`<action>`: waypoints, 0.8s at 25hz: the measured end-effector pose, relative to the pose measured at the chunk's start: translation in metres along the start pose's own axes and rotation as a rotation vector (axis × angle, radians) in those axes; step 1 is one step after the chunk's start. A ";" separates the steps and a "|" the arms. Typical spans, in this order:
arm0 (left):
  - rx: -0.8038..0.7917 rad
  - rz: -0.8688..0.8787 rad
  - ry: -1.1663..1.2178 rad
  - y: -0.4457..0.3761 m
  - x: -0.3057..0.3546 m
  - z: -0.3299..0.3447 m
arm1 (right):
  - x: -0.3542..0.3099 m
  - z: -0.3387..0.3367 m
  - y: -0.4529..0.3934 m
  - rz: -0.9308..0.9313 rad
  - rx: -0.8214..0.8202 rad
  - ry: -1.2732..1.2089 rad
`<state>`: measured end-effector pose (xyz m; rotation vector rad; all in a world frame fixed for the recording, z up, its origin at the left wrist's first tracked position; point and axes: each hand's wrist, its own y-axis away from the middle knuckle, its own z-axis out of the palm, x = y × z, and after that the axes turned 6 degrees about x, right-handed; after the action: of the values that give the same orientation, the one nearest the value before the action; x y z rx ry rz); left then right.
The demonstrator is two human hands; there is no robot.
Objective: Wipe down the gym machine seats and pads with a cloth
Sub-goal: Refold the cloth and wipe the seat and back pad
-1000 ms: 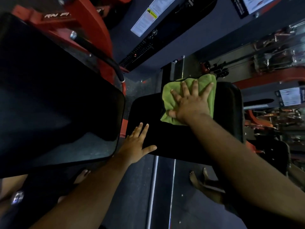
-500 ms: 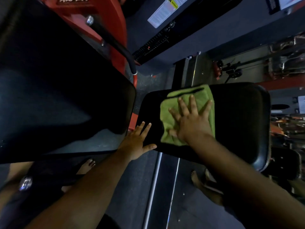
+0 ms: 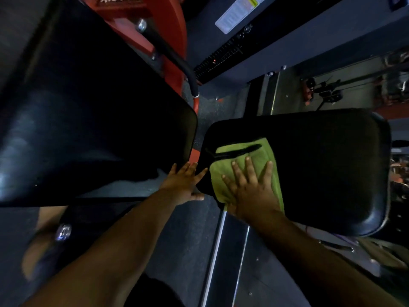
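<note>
A green cloth (image 3: 263, 159) lies flat on the near left part of a black padded seat (image 3: 327, 169). My right hand (image 3: 250, 189) presses palm-down on the cloth with fingers spread, at the seat's near edge. My left hand (image 3: 184, 183) rests flat with fingers apart on the seat's left near corner, holding nothing. A large black back pad (image 3: 88, 120) fills the left of the view, just left of the seat.
The red machine frame (image 3: 159, 25) and a black handle bar (image 3: 177, 63) rise behind the back pad. A dark weight stack housing (image 3: 276, 38) with a label stands at the back. Metal rails (image 3: 218, 251) run along the dark floor below the seat.
My right hand has dragged the cloth from the seat's far edge toward its near edge. My left hand stayed at the seat's left corner. The view has shifted closer.
</note>
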<state>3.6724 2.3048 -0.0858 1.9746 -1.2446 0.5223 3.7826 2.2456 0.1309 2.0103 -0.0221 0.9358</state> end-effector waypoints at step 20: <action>0.103 -0.054 -0.482 0.044 -0.084 0.028 | -0.069 0.009 -0.106 -0.186 -0.002 -0.055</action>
<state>3.5941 2.3224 -0.1439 2.2983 -1.4657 0.0797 3.7762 2.2809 0.0094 1.9970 0.1318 0.7622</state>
